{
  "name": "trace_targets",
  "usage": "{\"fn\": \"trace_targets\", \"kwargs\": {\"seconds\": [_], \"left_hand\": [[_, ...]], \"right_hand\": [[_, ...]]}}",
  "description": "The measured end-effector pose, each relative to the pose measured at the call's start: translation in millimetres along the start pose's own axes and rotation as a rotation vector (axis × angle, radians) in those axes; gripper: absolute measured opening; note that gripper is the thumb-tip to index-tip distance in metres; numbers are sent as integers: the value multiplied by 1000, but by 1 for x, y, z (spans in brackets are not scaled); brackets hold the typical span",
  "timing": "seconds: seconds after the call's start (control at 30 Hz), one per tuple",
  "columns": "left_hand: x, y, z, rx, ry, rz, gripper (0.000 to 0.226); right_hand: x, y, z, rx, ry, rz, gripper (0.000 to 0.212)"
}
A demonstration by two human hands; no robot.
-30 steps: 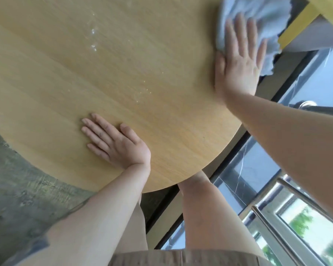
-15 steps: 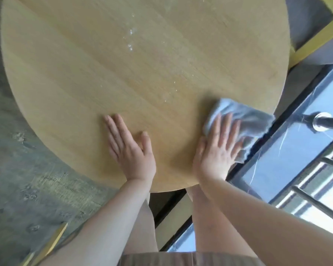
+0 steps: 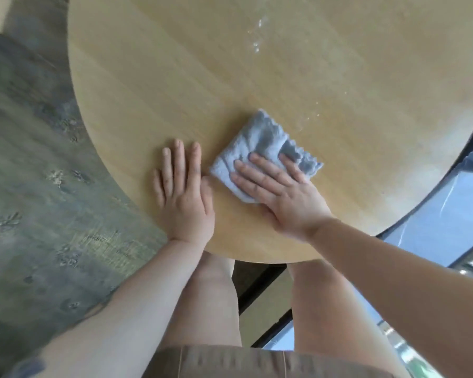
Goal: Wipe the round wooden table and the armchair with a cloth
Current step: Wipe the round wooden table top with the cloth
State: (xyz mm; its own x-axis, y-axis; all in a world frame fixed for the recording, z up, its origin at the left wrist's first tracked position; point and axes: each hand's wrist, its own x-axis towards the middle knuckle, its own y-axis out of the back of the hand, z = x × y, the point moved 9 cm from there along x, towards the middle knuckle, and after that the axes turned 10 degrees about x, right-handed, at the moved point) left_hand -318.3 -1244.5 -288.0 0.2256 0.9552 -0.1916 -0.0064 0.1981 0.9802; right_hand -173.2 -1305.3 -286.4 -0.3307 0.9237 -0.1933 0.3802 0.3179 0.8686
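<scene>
Head view looks down on the round wooden table [image 3: 175,77], where the right hand [image 3: 281,195] lies flat on a folded blue-grey cloth [image 3: 260,143] near the table's near edge. The left hand [image 3: 182,192] rests flat on the bare wood just left of the cloth, its thumb side touching or almost touching the cloth's left corner; I cannot tell which.

The step in hand looks like wiping the tabletop. To do it well, the palm should press evenly so the whole pad of cloth drags, not just the part under the fingertips, and the strokes should overlap. The pale droplets or specks [image 3: 257,34] far out on the table, and the fainter ones right of the cloth, still need a pass, so the sweep should reach well away from the body. The bracing hand will have to lift or shift when the cloth comes to its patch.

As for the grip, neither hand closes on anything. The right one has its fingers [image 3: 260,170] straight and slightly spread, pressing the cloth down; the cloth's far half sticks out beyond them. The left one is likewise flat, fingers together, holding nothing. No armchair is visible, so that part seems yet to come.
</scene>
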Motion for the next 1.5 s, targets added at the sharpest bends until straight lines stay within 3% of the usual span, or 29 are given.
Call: {"fn": "trace_targets", "kwargs": {"seconds": [0.1,0.13,0.17,0.27,0.3,0.33,0.4,0.47,0.5,0.53,0.63,0.67,0.7,0.8,0.83,0.93,0.97,1.0,1.07,1.13,1.17,1.2,1.23,1.3,1.33,1.37,1.4,1.47,1.5], "left_hand": [[13,-1,-33,11,-55,31,53],[17,0,-42,-5,11,43,54],[18,1,-47,-18,65,54,54],[18,3,-50,-60,129,74,56],[18,4,-53,-69,151,79,56],[18,5,-55,-75,169,84,56],[18,5,-55,-94,186,98,53],[18,5,-53,-121,220,110,52],[18,5,-52,-136,252,122,52],[20,5,-52,-155,292,133,52],[21,7,-51,-182,400,162,50],[21,8,-49,-190,407,160,51],[21,8,-47,-198,403,148,52],[21,8,-44,-216,423,140,56],[22,7,-43,-229,446,139,58],[24,8,-36,-266,488,123,68],[24,9,-34,-260,485,117,70],[23,10,-34,-251,483,115,70],[22,10,-32,-228,491,120,67],[23,8,-24,-209,515,109,66],[24,6,-14,-201,509,100,65],[26,6,0,-193,479,91,65],[28,6,17,-188,429,84,64],[30,6,53,-187,316,70,62],[30,5,67,-181,282,64,62],[29,4,78,-175,276,59,63],[29,2,85,-173,294,55,64],[28,0,96,-179,366,64,63],[28,-1,102,-185,396,74,63]], "right_hand": [[-27,19,34,132,-658,318,60],[-27,11,16,151,-735,327,63],[-13,-5,-15,125,-630,234,66],[35,-29,-73,-40,175,-115,63],[46,-20,-57,-76,211,-122,61],[55,-7,-33,-40,98,-50,59],[42,23,20,85,-420,250,58],[7,20,18,202,-984,473,60],[7,11,0,268,-1109,499,63],[23,4,-20,322,-1077,470,64],[93,-1,-58,247,-222,138,57],[93,7,-41,194,-132,131,57],[85,15,-12,173,-234,199,58],[15,24,21,239,-1005,541,62],[13,12,1,272,-1032,496,63],[48,-9,-61,176,-202,102,65],[47,-3,-47,96,1,18,67],[42,4,-19,34,23,-2,69],[18,34,60,68,-415,256,69],[-51,48,103,177,-1181,647,63],[-71,38,95,243,-1421,701,62],[-68,35,82,270,-1467,657,62],[-43,35,70,235,-1253,554,62],[13,27,31,156,-445,192,63],[19,31,37,91,-174,63,63],[16,40,61,58,-146,51,64],[7,55,101,71,-330,176,64],[-61,77,172,167,-1072,607,62],[-90,72,174,211,-1330,686,63]]}}
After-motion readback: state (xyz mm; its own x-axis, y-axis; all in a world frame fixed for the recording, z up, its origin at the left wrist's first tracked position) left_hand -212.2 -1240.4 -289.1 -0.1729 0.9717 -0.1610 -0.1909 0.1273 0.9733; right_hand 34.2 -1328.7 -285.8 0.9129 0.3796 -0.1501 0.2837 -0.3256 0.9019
